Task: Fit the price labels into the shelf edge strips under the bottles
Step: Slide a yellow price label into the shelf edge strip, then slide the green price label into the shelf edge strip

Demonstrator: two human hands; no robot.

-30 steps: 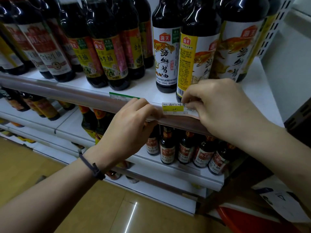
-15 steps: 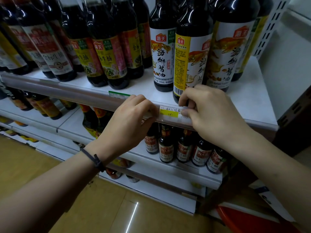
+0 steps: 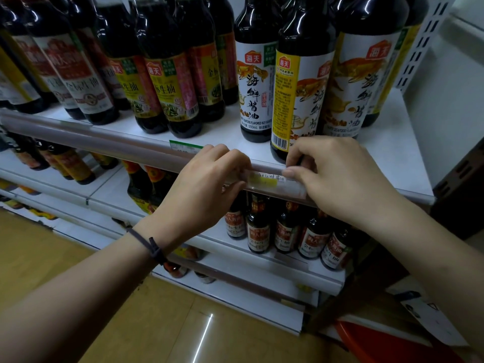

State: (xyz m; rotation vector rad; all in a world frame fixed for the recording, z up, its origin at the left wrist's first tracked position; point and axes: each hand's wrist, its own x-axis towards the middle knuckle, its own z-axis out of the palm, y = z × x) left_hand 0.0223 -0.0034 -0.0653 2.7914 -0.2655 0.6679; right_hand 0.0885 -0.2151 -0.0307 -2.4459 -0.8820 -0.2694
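A white and yellow price label [image 3: 264, 180] sits in the clear shelf edge strip [image 3: 110, 144] under the tall soy sauce bottles [image 3: 255, 82]. My left hand [image 3: 207, 187] curls over the strip, its fingers pressing at the label's left end. My right hand [image 3: 337, 176] pinches the strip's top edge at the label's right end, the thumb tip on the label. A green and white label [image 3: 183, 145] sticks up behind the strip just left of my left hand.
Rows of dark sauce bottles [image 3: 167, 85] fill the top shelf. Smaller bottles [image 3: 285, 231] stand on the shelf below. A white perforated upright [image 3: 424, 40] ends the shelf at the right. A red bin [image 3: 387, 344] sits on the floor, low right.
The label has gone lower and now sits behind the clear strip. Both hands have stayed at its ends, with the right hand shifted slightly right along the strip.
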